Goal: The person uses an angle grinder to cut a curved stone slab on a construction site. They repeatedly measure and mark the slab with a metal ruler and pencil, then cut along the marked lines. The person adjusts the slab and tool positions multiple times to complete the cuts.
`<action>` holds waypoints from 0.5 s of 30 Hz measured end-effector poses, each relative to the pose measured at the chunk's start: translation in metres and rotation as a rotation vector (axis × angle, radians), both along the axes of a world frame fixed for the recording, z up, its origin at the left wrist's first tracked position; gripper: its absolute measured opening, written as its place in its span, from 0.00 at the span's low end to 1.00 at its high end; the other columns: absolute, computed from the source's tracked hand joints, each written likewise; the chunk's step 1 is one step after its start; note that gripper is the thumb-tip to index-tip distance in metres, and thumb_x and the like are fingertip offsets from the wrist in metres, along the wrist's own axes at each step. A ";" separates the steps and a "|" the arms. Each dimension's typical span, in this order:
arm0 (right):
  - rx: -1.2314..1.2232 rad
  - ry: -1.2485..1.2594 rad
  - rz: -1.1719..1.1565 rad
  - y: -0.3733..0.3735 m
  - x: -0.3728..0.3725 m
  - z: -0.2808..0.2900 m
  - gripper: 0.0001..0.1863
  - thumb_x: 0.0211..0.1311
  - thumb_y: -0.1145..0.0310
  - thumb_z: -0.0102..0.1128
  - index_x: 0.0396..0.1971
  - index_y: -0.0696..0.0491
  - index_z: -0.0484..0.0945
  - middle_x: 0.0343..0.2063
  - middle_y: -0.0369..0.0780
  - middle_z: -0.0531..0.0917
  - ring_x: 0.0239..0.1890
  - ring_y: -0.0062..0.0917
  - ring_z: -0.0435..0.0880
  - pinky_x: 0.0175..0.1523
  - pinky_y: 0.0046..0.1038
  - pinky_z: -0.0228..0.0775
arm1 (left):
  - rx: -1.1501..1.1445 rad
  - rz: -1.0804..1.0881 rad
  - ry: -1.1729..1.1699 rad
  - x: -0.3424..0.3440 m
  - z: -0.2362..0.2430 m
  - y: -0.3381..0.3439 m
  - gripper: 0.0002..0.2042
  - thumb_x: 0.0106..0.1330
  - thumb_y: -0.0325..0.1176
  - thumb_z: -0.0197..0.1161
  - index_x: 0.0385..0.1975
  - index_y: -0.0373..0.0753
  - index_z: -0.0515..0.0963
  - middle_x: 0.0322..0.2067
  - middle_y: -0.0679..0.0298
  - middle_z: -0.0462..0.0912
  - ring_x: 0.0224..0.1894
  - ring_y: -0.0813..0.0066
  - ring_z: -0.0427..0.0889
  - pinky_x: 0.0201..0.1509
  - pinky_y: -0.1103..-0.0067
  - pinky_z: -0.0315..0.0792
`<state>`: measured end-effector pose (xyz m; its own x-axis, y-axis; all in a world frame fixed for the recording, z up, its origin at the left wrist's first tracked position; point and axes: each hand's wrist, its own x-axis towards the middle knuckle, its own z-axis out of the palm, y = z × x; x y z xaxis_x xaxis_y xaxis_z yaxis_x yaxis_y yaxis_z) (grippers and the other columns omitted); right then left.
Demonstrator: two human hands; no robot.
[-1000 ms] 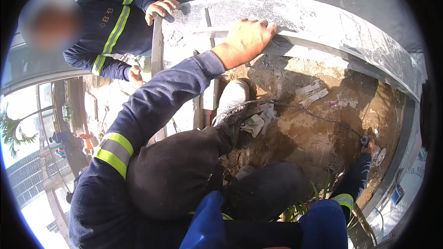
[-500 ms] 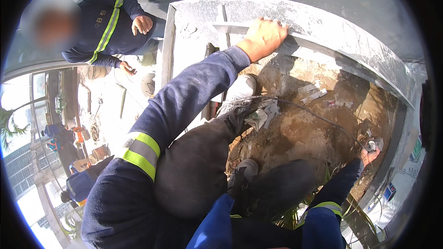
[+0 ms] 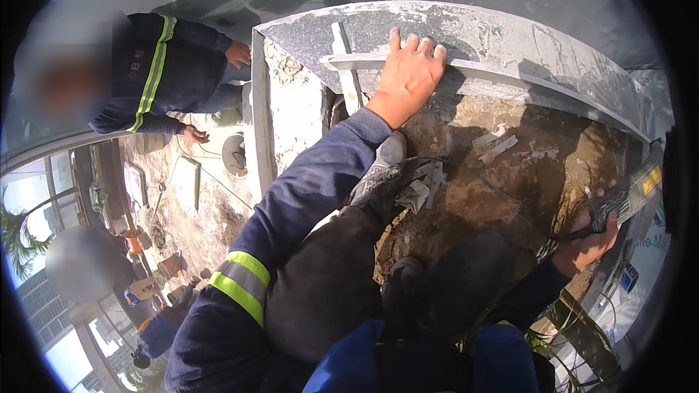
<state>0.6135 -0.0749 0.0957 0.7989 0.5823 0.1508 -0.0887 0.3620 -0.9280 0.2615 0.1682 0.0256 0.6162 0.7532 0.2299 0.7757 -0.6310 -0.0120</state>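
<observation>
My left hand [image 3: 408, 76] lies palm down across a long pale strip [image 3: 510, 76], its fingers stretched out and slightly apart against the curved grey stone slab [image 3: 451, 25]. A shorter pale bar [image 3: 347, 65] crosses the strip's left end. At the far right, my right hand [image 3: 590, 244] is wrapped round a corded power tool [image 3: 641, 189] with a grey body and a yellow patch. The tool is raised and tilted at the right side of the curved border; its working end cannot be made out. A dark cord trails leftward from it.
Brown soil and rubble [image 3: 488, 196] fill the space inside the border, with broken pale pieces [image 3: 499, 145] on it. My legs stand there. A co-worker [image 3: 164, 73] is beyond the border's left end; another person [image 3: 164, 331] is lower left. Leaves [image 3: 575, 349] rise near my right arm.
My right hand has lifted the power tool up and right, turning it so its grey body shows. My left fingers have straightened over the strip. The co-worker's upper hand has moved toward the border.
</observation>
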 end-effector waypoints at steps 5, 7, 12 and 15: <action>-0.089 0.052 0.097 0.000 -0.058 0.003 0.43 0.58 0.63 0.62 0.70 0.69 0.59 0.60 0.56 0.75 0.62 0.41 0.78 0.60 0.37 0.72 | -0.189 0.012 0.047 0.007 0.007 0.005 0.13 0.68 0.30 0.56 0.50 0.41 0.80 0.46 0.57 0.85 0.54 0.57 0.83 0.64 0.53 0.68; -0.239 0.060 0.097 0.001 -0.074 0.023 0.44 0.56 0.60 0.65 0.69 0.69 0.61 0.58 0.56 0.77 0.59 0.40 0.79 0.57 0.36 0.74 | -0.232 0.037 0.032 0.008 0.011 0.006 0.13 0.67 0.29 0.57 0.49 0.42 0.81 0.43 0.57 0.86 0.50 0.58 0.85 0.59 0.56 0.72; -0.372 0.273 0.150 -0.012 -0.090 0.079 0.41 0.56 0.60 0.66 0.66 0.67 0.65 0.55 0.53 0.80 0.55 0.37 0.82 0.54 0.35 0.76 | -0.273 0.035 -0.013 0.011 0.008 0.010 0.10 0.66 0.31 0.58 0.44 0.43 0.83 0.40 0.58 0.85 0.49 0.61 0.85 0.56 0.62 0.71; -0.542 0.300 0.047 0.002 -0.117 0.107 0.42 0.52 0.54 0.69 0.60 0.68 0.70 0.49 0.54 0.83 0.40 0.32 0.86 0.45 0.29 0.80 | -0.341 0.040 -0.024 0.012 0.015 0.009 0.11 0.66 0.32 0.58 0.46 0.42 0.82 0.43 0.59 0.86 0.50 0.60 0.85 0.59 0.59 0.70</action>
<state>0.4969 -0.0727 0.2023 0.7326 0.5487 -0.4028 -0.3781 -0.1640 -0.9111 0.2732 0.1770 0.0402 0.5821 0.8127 -0.0256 0.7975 -0.5645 0.2127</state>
